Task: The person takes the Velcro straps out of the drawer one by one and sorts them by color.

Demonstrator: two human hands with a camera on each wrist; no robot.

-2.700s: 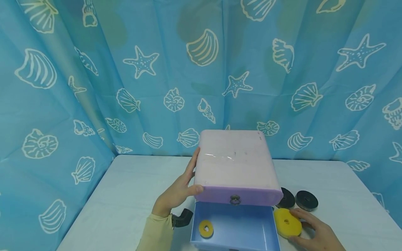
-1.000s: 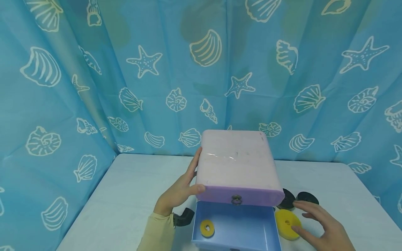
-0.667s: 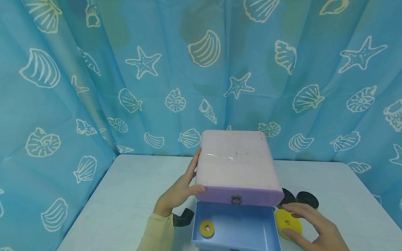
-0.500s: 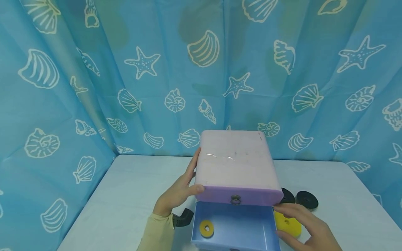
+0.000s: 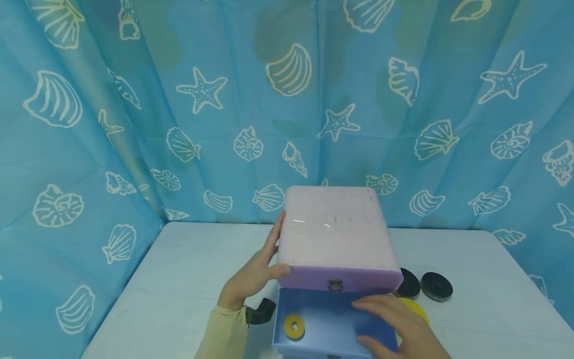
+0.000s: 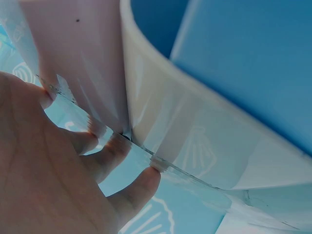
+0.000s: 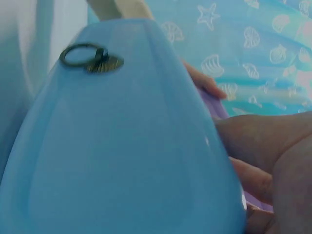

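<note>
The left hand [image 5: 251, 276], fingers straight, rests against the box [image 5: 338, 234]. The drawer [image 5: 329, 316], projecting below (probably light, stiff, slippery plastic), is best held by its ring pull [image 7: 104, 63]. The right hand [image 5: 401, 324], thumb and fingers apart, hangs over its right side, apparently empty.

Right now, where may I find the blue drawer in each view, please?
Head: the blue drawer is at the bottom, right of centre.
Left wrist: the blue drawer is at the upper right.
Right wrist: the blue drawer fills the left and centre, its ring pull at upper left.
Shared landmark: the shell-patterned curtain.
</note>
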